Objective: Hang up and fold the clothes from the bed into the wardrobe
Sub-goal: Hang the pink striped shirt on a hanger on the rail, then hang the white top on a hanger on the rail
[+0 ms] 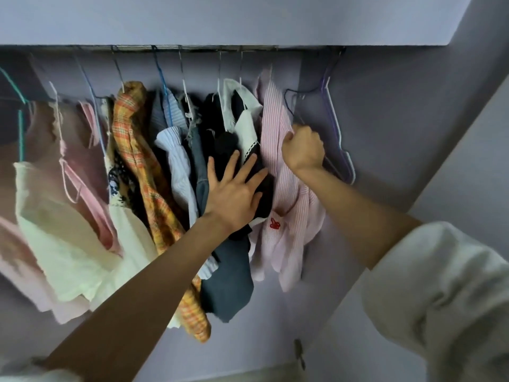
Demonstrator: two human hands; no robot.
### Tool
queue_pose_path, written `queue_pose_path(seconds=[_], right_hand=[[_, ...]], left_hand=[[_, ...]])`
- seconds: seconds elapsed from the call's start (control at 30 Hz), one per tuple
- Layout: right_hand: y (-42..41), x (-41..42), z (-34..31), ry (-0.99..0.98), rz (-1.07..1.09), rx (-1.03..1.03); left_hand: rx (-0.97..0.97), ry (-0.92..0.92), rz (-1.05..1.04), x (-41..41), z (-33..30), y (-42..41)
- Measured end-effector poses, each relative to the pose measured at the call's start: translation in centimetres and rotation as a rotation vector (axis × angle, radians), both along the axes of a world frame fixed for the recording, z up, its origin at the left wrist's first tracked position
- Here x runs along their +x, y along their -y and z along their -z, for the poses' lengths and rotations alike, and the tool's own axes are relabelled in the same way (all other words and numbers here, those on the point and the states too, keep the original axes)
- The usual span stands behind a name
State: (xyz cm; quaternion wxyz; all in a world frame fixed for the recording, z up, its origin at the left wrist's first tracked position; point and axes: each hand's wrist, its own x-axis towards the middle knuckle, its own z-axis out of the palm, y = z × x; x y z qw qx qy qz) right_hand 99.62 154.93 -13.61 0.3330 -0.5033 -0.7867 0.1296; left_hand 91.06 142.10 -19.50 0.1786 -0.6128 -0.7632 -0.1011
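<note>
— From the head view, what are the two hands doing inside the wardrobe?

— The left hand (234, 194) lies flat, fingers straight and spread, pressing against the black garment (225, 144) in the middle of the row. The right hand (303, 150) is curled into a fist at the upper edge of the pink striped shirt (278, 161), gripping it where it meets a hanger; whether the fingers hold cloth, wire or both cannot be told.

— And where does that shirt sit relative to the grip?

— It hangs from the rail (192, 48) at the right end of the clothes and falls below and to the left of the fist, its red emblem (274, 224) well under the wrist. The shirt touches the black garment with its white lace-edged collar (245, 125), just right of the left hand's fingertips.

— What else hangs there?

— To the right of the fist, empty wire hangers (336, 128) against the lilac back wall (399, 111). Leftward from the black piece: a dark grey-blue garment (228, 285), a pale striped white one (179, 166), an orange plaid shirt (143, 175), a pink strappy top (88, 188) and a cream top (60, 238). Both arms wear pushed-up white sleeves (440, 293).
</note>
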Motion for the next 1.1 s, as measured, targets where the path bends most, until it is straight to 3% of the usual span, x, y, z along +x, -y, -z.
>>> queue_pose_path(seconds=[0.23,0.47,0.7,0.93,1.1], right_hand=[[2.2,1.5,1.9,0.028,-0.195,-0.069],[11.7,6.7,6.6,-0.046,-0.143,0.034],[22.9,8.4,9.7,0.071,-0.567,-0.430],[35.1,5.7,13.0,0.249,-0.963,-0.609],[43.9,3.9,15.0,0.378,-1.285,-0.579]], left_hand=[[-0.057,0.028,-0.032,0.1,-0.8,1.8],[0.137,0.390,-0.142,2.4,1.7,10.7],[0.093,0.660,-0.238,4.1,5.8,22.7],[0.165,0.774,-0.717,6.0,8.8,40.3],[0.342,0.792,-1.132,11.3,10.0,52.0]])
